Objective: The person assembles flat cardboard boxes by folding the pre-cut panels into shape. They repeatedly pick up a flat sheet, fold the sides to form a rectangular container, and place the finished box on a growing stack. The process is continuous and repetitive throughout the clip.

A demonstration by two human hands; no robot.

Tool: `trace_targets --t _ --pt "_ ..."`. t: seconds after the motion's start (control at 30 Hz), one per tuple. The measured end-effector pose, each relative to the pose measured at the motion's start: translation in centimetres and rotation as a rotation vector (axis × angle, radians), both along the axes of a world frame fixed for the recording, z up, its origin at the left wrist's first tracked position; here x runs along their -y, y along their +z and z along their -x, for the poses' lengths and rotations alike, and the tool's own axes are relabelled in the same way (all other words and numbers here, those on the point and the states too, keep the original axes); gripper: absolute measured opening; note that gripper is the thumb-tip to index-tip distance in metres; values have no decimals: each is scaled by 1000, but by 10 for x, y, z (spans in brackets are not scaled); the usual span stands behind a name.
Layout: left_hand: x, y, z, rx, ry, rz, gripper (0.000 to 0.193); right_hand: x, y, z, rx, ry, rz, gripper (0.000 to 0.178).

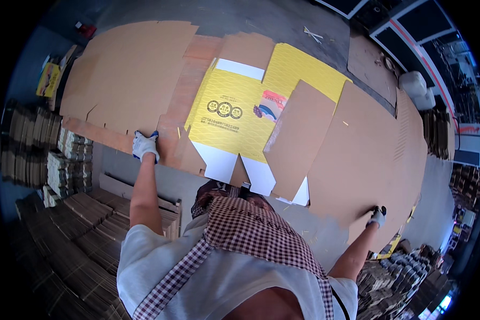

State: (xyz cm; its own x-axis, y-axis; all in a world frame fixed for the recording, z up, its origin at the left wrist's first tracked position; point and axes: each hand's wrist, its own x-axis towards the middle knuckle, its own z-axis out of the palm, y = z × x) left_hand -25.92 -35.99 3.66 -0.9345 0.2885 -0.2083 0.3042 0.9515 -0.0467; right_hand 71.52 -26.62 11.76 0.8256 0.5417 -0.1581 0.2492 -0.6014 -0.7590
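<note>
My left hand (145, 146), in a white glove with blue fingertips, rests at the near edge of a plain brown cardboard sheet (128, 74) on the left. Its thumb and forefinger are apart, touching that edge. To the right, my gloved right hand (378, 217) is closed at the near edge of a large brown cardboard sheet (365, 149); its fingertips are dark. Between the hands lies a yellow printed carton blank (224, 109) with white flaps. A folded brown panel (298, 130) covers part of it.
Under the sheets shows a reddish-brown wooden tabletop (170, 138). Stacks of flat cardboard (74, 229) fill the lower left, beside bundled pale pieces (69, 160). More bundles (394, 282) stand at lower right. White jugs (413, 84) and a machine frame (410, 37) are at far right.
</note>
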Motion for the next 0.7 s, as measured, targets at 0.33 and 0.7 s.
trace_targets --t 0.33,0.7 --pt "29 -20 15 -46 258 -568 93 -41 -5 325 149 698 -236 43" --pt "65 -8 8 1232 607 -1712 38 20 -57 458 801 1337 121 70"
